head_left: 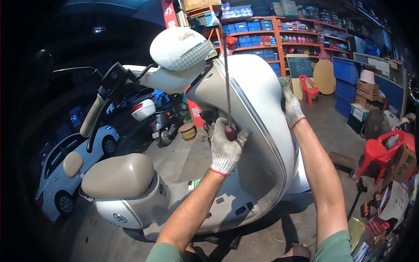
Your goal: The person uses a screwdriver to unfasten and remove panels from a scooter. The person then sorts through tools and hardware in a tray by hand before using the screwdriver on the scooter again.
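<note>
A white and beige scooter (257, 87) stands in front of me. My left hand (226, 148), in a white knit glove with a red cuff, is closed around the dark red handle of a long screwdriver (228, 87). Its thin shaft points upward beside the inner leg shield. The left thumb and fingers lie close to that beige panel. On the scooter's outer white front, my gloved right hand (291, 102) rests against the curved side, fingers up and partly hidden; nothing shows held in it. The beige seat (120, 175) and the handlebar grip (94, 115) are to the left.
Orange shelves (277, 43) with blue bins stand at the back. Red plastic chairs (379, 150), cartons and a cordless drill (371, 205) are at the right. A white car (72, 157) and a dark scooter (163, 126) are parked left. Another screwdriver (290, 243) lies on the floor near me.
</note>
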`<state>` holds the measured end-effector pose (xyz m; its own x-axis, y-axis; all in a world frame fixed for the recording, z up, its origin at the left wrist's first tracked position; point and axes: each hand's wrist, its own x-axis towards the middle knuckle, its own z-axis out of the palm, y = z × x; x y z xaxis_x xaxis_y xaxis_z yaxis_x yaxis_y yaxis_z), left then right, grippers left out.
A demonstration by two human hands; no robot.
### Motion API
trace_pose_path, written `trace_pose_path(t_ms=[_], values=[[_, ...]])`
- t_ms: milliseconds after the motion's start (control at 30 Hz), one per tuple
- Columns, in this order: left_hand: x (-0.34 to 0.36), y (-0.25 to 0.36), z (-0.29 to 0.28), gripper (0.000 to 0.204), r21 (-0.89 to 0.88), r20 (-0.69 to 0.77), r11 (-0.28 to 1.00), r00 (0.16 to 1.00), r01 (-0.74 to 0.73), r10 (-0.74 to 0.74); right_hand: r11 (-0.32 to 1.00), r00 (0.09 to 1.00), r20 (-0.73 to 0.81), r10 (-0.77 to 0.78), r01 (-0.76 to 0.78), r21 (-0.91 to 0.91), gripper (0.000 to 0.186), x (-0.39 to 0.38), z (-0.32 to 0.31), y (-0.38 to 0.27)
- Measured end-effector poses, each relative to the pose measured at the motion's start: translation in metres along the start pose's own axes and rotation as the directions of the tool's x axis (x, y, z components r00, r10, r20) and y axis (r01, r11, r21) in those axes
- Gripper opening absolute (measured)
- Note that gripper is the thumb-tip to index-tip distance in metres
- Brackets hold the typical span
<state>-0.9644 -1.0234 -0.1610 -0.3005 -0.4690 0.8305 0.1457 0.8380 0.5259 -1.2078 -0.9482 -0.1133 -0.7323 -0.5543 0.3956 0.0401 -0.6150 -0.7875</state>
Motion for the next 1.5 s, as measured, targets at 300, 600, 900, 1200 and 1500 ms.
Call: trace_pose_path(t_ms=[300,600,900,1200,1500], values=[[0.009,0.006,-0.01,0.036,-0.065,0.124,0.995,0.989,-0.077,0.085,0.997,0.997,0.005,-0.074,0.074,-0.004,0.06,0.045,0.002,0.012],[0.002,-0.01,-0.009,0.04,-0.116,0.016,0.973,0.979,-0.202,0.205,0.996,0.994,-0.058,-0.093,0.094,0.007,0.061,0.025,-0.002,0.018],[-0.043,-0.046,0.024,0.027,-0.519,-0.077,0.855,0.996,0.003,-0.05,-0.191,0.599,0.533,-0.598,0.539,-0.82,0.084,-0.121,0.137,-0.006],[-0.096,-0.048,0.009,0.025,-0.435,0.188,0.83,0.937,0.349,-0.295,-0.39,0.575,0.627,-0.527,0.492,-0.779,0.088,-0.11,0.161,-0.021],[-0.167,-0.078,-0.023,0.018,-0.462,0.377,0.777,0.888,0.427,-0.264,-0.074,0.74,0.594,-0.317,0.605,-0.793,0.052,-0.062,0.173,-0.061]])
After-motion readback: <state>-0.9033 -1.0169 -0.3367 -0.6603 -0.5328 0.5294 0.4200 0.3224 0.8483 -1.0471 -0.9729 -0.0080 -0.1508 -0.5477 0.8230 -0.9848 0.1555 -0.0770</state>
